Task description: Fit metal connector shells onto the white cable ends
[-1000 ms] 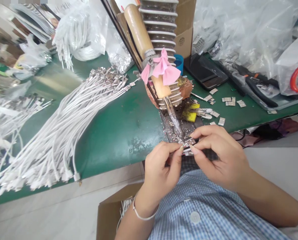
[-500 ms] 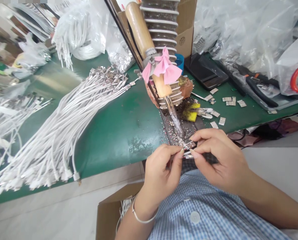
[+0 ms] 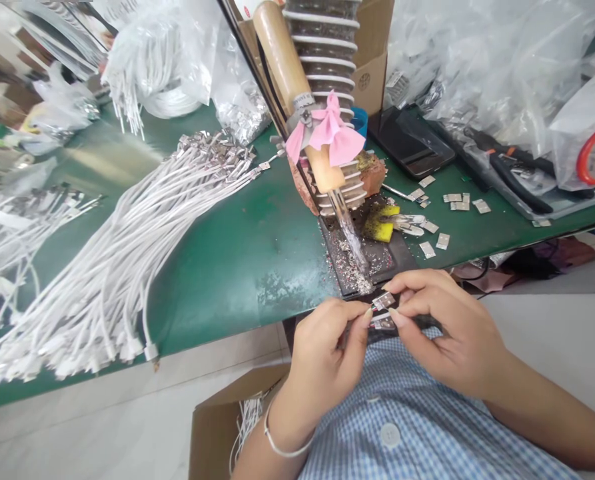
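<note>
I am sitting at the green table (image 3: 237, 253). A big pile of white cables (image 3: 127, 267) is lying on it to my left. The soldering iron (image 3: 297, 87) is leaning down in front of me. My left hand (image 3: 327, 360) and right hand (image 3: 447, 333) are both pinching tiny metal pieces (image 3: 383, 301) just below its tip, at the table's edge.

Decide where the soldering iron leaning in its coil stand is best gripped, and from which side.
Grip the soldering iron by its wooden handle, above the pink bow, coming from the view's upper left. The handle sticks out bare there; the metal tip points down at the tray, and the coil stand flanks its right side.
</note>
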Available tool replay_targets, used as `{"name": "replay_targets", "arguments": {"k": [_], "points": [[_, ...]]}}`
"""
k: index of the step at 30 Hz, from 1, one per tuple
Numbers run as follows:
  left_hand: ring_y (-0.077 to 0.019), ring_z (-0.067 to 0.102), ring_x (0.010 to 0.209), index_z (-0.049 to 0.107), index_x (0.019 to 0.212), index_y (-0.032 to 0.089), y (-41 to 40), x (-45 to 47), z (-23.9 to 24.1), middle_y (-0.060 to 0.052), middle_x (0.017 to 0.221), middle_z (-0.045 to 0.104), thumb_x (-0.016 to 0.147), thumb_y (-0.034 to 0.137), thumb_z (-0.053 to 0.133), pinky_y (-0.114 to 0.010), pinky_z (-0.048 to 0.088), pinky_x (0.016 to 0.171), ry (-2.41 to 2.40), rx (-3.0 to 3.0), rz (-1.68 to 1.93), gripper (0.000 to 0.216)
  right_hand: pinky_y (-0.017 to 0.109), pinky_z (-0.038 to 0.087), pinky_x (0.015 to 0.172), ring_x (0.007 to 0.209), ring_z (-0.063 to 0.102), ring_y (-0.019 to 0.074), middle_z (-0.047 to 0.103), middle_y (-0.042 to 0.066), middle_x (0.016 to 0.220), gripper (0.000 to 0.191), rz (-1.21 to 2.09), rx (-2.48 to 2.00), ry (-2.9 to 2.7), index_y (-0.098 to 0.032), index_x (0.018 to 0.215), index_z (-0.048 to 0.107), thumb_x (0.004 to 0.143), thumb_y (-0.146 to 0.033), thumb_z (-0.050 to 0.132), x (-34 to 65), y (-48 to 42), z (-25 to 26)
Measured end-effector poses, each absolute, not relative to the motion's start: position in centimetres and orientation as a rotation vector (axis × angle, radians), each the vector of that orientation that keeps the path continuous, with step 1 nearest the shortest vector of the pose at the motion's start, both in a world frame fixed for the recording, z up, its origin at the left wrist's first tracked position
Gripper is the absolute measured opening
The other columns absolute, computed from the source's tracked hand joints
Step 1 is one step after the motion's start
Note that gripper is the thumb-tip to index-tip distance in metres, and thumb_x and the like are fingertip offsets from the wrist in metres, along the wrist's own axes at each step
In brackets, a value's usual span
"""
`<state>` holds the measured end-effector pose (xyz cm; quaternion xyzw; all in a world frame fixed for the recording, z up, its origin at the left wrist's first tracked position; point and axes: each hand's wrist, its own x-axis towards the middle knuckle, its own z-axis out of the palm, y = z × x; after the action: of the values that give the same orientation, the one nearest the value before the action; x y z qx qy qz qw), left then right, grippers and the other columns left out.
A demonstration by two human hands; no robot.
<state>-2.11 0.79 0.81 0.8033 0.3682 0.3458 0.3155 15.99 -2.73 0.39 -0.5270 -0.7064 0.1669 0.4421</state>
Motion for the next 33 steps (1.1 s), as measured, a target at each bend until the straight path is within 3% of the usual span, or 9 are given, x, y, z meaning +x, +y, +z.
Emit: {"name": "replay_targets", "arguments": {"k": [13, 33], "points": [[-0.0112, 0.057, 0.062, 0.062, 0.091, 0.016, 1.1, -1.9, 1.1, -0.002, 0.075, 0.066, 0.09, 0.01, 0.057, -0.022, 0.046, 0.056, 1.0, 2.116, 0.917, 0.008, 0.039, 0.052, 0.078, 0.095, 0.066, 0.0223, 0.066, 0.007, 0.098, 0.01, 0.39, -1.349, -1.748, -0.022, 0.082, 0.053, 0.087, -0.013, 0.054, 15.9, -2.8, 0.4], [-0.0105, 0.056, 0.065, 0.061, 0.097, 0.017, 0.0, -2.8, 1.0, -0.001, 0.079, 0.064, 0.09, 0.009, 0.057, -0.022, 0.044, 0.059, 0.979, 2.106, 0.78, 0.012, 0.035, 0.056, 0.08, 0.094, 0.066, 0.0205, 0.066, 0.007, 0.103, 0.011, 0.622, -1.35, -1.619, -0.023, 0.083, 0.056, 0.088, -0.013, 0.056, 17.6, -4.6, -0.6]]}}
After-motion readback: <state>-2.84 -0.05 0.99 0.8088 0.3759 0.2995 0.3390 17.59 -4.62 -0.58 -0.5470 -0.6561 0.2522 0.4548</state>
